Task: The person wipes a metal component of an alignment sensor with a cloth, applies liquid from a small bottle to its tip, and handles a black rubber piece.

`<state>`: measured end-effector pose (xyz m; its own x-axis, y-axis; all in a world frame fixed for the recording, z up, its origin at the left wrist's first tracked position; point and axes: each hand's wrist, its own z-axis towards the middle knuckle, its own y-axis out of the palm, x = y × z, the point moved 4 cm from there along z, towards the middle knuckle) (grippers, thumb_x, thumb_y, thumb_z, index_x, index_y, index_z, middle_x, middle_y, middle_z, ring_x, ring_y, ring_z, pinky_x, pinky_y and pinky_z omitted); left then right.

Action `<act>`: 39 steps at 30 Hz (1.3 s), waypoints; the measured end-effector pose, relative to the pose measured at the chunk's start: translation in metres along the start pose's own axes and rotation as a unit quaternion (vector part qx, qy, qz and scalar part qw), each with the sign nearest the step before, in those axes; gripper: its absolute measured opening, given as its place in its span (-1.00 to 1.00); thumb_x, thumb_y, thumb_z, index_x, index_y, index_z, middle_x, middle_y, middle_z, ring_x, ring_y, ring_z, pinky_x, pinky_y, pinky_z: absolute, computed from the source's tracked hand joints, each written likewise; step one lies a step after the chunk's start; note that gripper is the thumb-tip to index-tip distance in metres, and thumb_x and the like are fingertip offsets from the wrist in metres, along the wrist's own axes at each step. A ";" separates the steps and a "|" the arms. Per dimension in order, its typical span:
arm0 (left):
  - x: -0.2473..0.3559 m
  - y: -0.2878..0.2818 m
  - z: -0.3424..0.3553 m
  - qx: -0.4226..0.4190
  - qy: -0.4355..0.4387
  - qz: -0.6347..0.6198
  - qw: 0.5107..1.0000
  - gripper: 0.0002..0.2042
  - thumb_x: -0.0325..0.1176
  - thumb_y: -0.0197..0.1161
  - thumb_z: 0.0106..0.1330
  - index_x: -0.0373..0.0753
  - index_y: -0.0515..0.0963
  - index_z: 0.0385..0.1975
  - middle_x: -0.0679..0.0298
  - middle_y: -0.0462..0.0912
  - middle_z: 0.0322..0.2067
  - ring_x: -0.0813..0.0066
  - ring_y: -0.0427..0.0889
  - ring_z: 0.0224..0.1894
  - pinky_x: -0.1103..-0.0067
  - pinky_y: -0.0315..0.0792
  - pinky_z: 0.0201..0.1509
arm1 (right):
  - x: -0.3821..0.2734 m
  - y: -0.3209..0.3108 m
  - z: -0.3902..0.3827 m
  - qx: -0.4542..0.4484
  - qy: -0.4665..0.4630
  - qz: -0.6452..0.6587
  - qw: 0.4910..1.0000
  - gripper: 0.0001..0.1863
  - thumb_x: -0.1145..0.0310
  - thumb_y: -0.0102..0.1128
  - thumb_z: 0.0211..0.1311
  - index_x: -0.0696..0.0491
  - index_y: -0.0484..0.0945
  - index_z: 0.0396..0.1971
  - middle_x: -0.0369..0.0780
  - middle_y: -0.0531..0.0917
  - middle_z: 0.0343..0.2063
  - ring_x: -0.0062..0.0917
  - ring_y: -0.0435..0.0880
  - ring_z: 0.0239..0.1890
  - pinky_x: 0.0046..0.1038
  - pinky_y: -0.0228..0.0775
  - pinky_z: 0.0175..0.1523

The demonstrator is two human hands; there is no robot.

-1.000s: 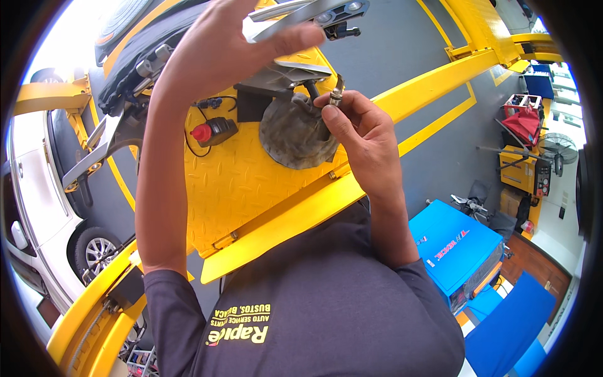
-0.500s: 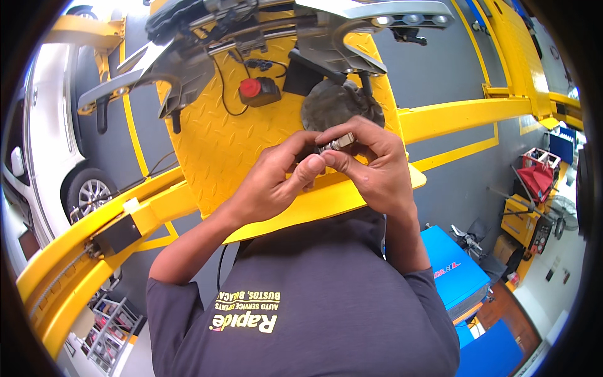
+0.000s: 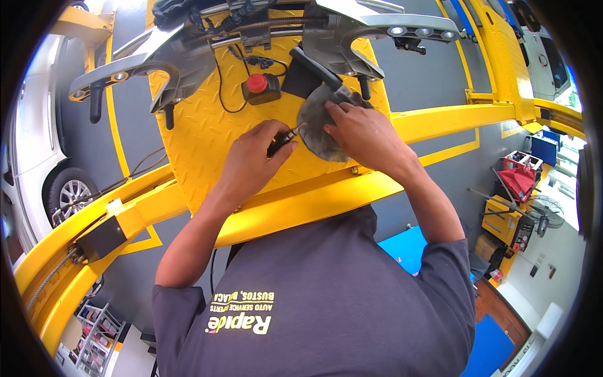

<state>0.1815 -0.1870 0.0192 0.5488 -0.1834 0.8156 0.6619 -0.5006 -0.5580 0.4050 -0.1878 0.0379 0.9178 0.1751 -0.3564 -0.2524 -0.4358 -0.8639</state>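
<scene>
My left hand (image 3: 254,151) is closed around a small dark cylindrical part (image 3: 281,142). Metal bands and a thin pointed tip stick out of my grip toward the right; the part's exact kind cannot be made out. My right hand (image 3: 364,133) lies over a round, grey, stained flat piece (image 3: 312,129), thumb and fingers apart, fingertips touching its surface. Whether that piece is cloth or a hard disc does not show clearly. Both hands are above a yellow tread-plate platform (image 3: 207,154). Close below the right hand, a small brass-coloured piece (image 3: 355,170) sits by the platform's near edge.
A black box with a red button (image 3: 260,89) and a looping cable lies on the platform. Beyond it stands a grey metal frame (image 3: 352,31) with downward pegs. Yellow lift arms (image 3: 461,119) extend both ways. A white car (image 3: 38,144) is at left, a fan (image 3: 545,212) at right.
My hands, which met around a small ribbed metal piece, have separated. The left has moved slightly left with the dark part; the right has come down onto the round grey piece.
</scene>
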 end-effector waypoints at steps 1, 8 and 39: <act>0.000 0.000 0.000 0.002 -0.018 -0.008 1.000 -0.74 -0.23 0.35 0.48 -0.27 0.61 -0.03 0.08 0.74 -0.19 0.14 0.74 -0.21 0.36 0.58 -0.07 | -0.002 -0.003 0.003 0.006 -0.012 0.015 1.000 -0.56 0.19 0.15 0.54 0.17 0.60 0.22 0.03 0.73 -0.07 -0.03 0.70 -0.01 -0.13 0.52 0.13; 0.025 0.016 0.015 0.002 0.105 0.119 0.987 -0.77 -0.21 0.38 0.39 -0.19 0.63 -0.12 0.20 0.64 -0.18 0.18 0.66 -0.04 0.31 0.59 -0.03 | -0.001 -0.015 0.046 0.138 0.029 -0.096 0.985 -0.75 0.25 0.24 0.40 0.14 0.66 -0.14 -0.04 0.76 -0.45 -0.07 0.78 -0.40 -0.15 0.62 -0.28; 0.070 0.001 0.030 0.041 0.022 -0.354 0.934 -0.60 -0.35 0.39 0.49 -0.40 0.47 0.20 0.10 0.74 -0.01 0.38 0.77 0.05 0.42 0.67 0.15 | -0.025 -0.056 -0.059 0.349 -0.064 0.079 0.932 -0.86 0.41 0.52 0.14 -0.01 0.75 -0.30 -0.14 0.59 0.11 -0.21 0.67 0.04 -0.19 0.60 0.08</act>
<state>0.2357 -0.1746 0.0708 -0.0612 0.1333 0.9892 0.8885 -0.4442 0.1149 0.4147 -0.2195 0.1161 0.8195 0.2802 -0.4999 -0.5602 0.2076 -0.8020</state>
